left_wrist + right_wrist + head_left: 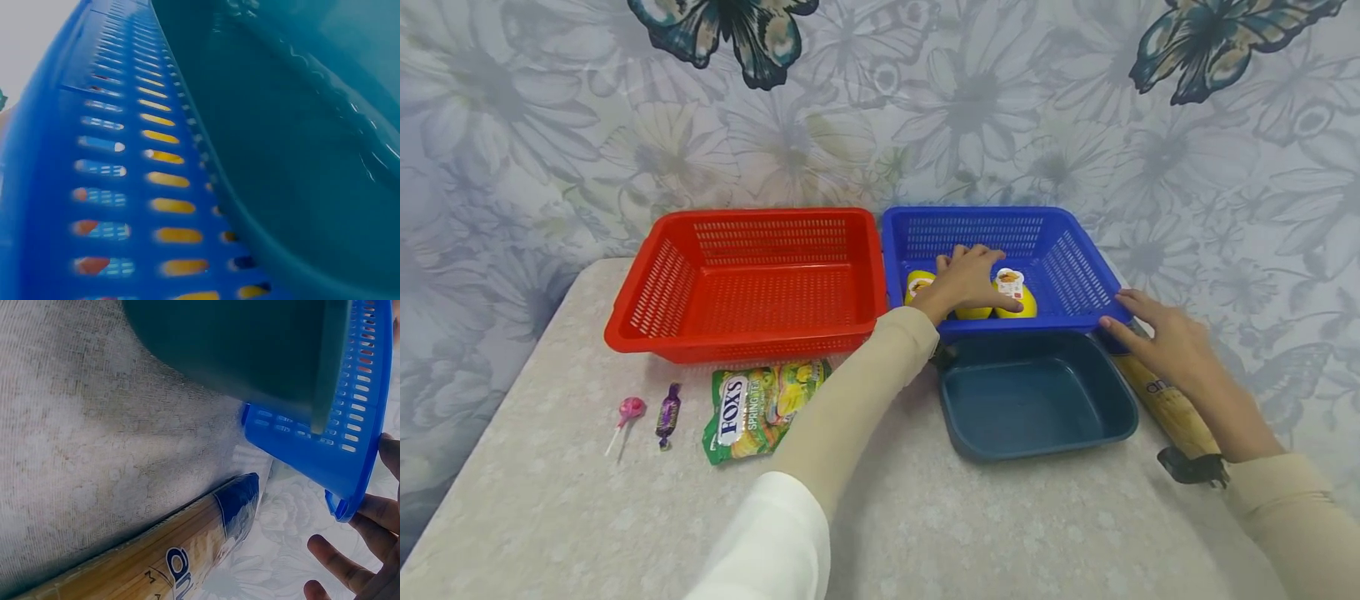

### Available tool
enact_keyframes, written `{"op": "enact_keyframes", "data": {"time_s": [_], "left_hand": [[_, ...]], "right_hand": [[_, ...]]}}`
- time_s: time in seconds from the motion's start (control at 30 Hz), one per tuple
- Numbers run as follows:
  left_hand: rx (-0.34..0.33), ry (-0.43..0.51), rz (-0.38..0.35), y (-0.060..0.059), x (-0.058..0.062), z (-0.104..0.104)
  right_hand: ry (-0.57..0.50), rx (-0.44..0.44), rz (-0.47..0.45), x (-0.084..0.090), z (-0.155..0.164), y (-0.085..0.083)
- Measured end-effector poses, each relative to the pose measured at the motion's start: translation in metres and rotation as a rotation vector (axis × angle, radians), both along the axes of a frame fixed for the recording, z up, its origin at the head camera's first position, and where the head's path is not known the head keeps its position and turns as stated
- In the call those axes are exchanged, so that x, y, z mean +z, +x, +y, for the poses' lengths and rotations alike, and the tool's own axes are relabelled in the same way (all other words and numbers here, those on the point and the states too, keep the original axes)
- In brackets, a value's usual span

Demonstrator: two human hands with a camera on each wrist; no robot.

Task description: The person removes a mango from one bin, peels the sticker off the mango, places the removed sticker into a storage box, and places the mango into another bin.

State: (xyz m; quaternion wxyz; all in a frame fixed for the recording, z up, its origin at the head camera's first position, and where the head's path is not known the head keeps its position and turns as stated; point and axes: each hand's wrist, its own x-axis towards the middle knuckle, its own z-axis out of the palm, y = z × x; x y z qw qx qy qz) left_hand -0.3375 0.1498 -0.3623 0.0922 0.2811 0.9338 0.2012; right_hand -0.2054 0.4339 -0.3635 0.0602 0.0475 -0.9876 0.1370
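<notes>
My left hand (968, 282) reaches into the blue basket (1078, 250), fingers spread over yellow rounded packs (1017, 302) with white picture labels. The hand partly covers them. In the left wrist view, yellow shows through slots in the basket's wall (106, 112); the hand itself is out of that view. My right hand (1172, 342) touches the basket's front right corner with thumb and fingertips. In the right wrist view, its fingers (340, 565) reach out around the basket's rim (375, 444). Below that hand lies a long pack of spaghetti (1172, 408), partly hidden by the wrist.
A dark teal tub (1037, 404) stands right in front of the blue basket. To the left is a red basket (775, 300). On the table (572, 500) lie a green Fox's candy bag (760, 408), a purple wrapped candy (667, 415) and a pink lollipop (631, 408). A patterned wall stands behind.
</notes>
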Motion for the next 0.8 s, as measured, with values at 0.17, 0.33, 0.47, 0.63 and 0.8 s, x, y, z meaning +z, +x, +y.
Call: {"op": "enact_keyframes", "data": {"time_s": [0.17, 0.33, 0.47, 0.63, 0.8], "left_hand": [[0.024, -0.058, -0.029, -0.005, -0.01, 0.005], [0.025, -0.095, -0.048, -0.009, -0.019, 0.01], [0.009, -0.151, -0.043, -0.01, -0.023, 0.016], [-0.019, -0.2, -0.001, -0.013, -0.019, 0.026], [-0.015, -0.232, 0.03, -0.012, -0.017, 0.037]], "right_hand": [[0.0, 0.008, 0.001, -0.006, -0.002, -0.001], [-0.03, 0.02, 0.023, -0.011, -0.003, -0.001], [-0.052, 0.025, 0.041, -0.014, -0.002, -0.001], [-0.097, -0.001, 0.035, -0.013, 0.002, -0.002], [-0.096, -0.007, 0.023, -0.009, 0.003, -0.002]]}}
